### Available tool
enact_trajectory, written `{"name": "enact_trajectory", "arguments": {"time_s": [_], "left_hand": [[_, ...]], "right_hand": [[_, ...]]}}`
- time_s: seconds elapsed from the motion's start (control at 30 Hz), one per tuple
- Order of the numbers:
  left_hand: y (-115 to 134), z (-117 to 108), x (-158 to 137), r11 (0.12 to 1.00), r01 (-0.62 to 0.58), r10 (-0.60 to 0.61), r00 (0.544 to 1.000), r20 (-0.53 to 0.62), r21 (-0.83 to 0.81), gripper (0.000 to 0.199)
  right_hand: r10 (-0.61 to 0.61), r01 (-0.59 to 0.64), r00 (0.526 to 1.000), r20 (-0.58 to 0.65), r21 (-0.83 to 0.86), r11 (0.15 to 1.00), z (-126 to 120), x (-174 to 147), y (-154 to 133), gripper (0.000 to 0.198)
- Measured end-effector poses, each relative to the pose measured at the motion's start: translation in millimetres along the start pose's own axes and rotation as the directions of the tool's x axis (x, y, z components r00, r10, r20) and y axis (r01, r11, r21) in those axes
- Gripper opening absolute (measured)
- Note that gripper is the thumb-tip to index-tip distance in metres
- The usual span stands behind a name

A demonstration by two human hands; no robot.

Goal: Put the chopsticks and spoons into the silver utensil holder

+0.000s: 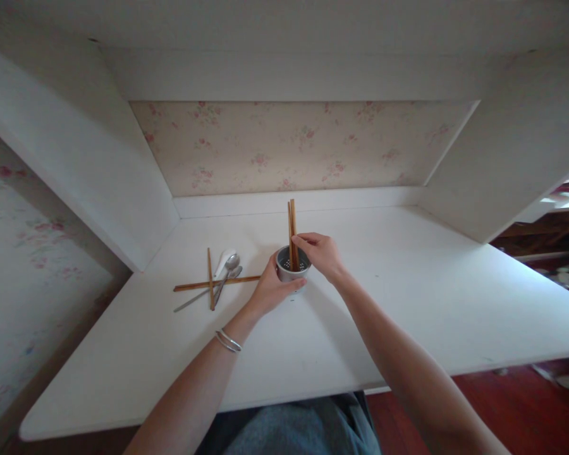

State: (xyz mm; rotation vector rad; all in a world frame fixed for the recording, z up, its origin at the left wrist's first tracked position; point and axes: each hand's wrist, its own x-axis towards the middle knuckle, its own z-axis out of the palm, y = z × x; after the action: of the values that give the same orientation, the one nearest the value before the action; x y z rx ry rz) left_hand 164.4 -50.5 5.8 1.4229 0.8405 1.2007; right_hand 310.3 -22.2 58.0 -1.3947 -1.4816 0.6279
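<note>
One metal cup (291,275), on white table (408,303), between front and back edges, left hand (274,287) curled around its side, right hand (321,254) pinching upright chopsticks (292,220) inside it, spoons (232,261) and loose chopsticks (189,287) in a crossed pile, toward the table's left edge.

A round, silver-grey metal cup (292,275) with small holes in its base stands upright, mouth upward, over the middle of the white tabletop (393,291). Slim, straight, golden-brown wooden chopsticks (294,221) stand close together in it, nearly vertical, their lower ends inside near the perforated base and their upper ends well above the rim.
</note>
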Motion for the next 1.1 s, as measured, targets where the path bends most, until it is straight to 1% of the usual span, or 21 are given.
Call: {"name": "enact_trajectory", "arguments": {"time_s": [0.1,0.2,0.37,0.5,0.57,0.63,0.73,0.8,0.87,0.93,0.97,1.03,1.1], "left_hand": [[1.4,0.5,-0.3,1.0,0.006,-0.006,1.0,0.004,0.001,0.076],[2.6,1.1,-0.1,1.0,-0.002,0.002,1.0,0.002,0.006,0.075],[3.4,1.7,0.1,1.0,-0.005,0.005,1.0,-0.003,0.013,0.074],[3.2,2.4,0.6,1.0,-0.009,0.009,1.0,-0.003,-0.005,0.074],[3.1,1.8,0.7,1.0,-0.007,0.007,1.0,-0.003,-0.003,0.074],[3.2,0.3,0.8,1.0,0.005,-0.005,1.0,0.003,0.005,0.075],[3.6,-2.3,1.0,1.0,0.008,-0.008,0.999,0.05,-0.002,0.075],[4.1,-2.6,1.3,1.0,-0.001,0.002,0.996,0.086,-0.014,0.072],[5.5,-1.0,1.5,1.0,-0.016,0.018,0.994,0.107,-0.014,0.071],[8.5,1.1,1.0,0.999,-0.05,0.049,0.991,0.128,0.002,0.069],[10.9,1.4,0.2,0.997,-0.073,0.069,0.986,0.149,0.016,0.068],[17.7,-1.8,-2.7,0.991,-0.113,0.097,0.977,0.191,0.072,0.068],[27.4,-12.9,-6.8,0.975,-0.09,0.053,0.982,0.182,0.201,0.068]], "right_hand": [[0.001,-0.003,1.0,-0.03,-0.055,0.998,-0.3,2.0,-2.4,0.029],[0.024,-0.028,0.998,-0.049,-0.073,0.997,-0.6,1.5,-2.6,0.03],[0.046,-0.048,0.999,-0.021,-0.092,0.995,1.3,0.9,-1.5,0.031],[0.04,-0.04,0.999,-0.004,-0.068,0.997,2.9,0.0,0.1,0.03],[0.036,-0.035,0.999,0.021,-0.036,0.999,1.8,-2.7,1.5,0.032],[0.027,-0.029,0.998,0.052,0.031,0.999,-0.9,-8.6,4.3,0.035],[0.013,-0.038,0.993,0.121,0.211,0.977,-5.1,-24.8,12.2,0.044],[0.007,-0.074,0.979,0.202,0.323,0.943,-5.4,-38.2,19.6,0.06],[-0.001,-0.107,0.962,0.272,0.381,0.918,-2.4,-49.8,26.6,0.081],[0.001,-0.112,0.962,0.273,0.391,0.914,2.7,-56.9,31.3,0.096],[0.001,-0.103,0.968,0.252,0.39,0.915,5.2,-58.7,32.4,0.098],[-0.001,-0.08,0.979,0.203,0.39,0.917,8.5,-59.5,32.4,0.091],[-0.012,-0.065,0.981,0.192,0.385,0.92,8.9,-58.8,30.8,0.081]]}}
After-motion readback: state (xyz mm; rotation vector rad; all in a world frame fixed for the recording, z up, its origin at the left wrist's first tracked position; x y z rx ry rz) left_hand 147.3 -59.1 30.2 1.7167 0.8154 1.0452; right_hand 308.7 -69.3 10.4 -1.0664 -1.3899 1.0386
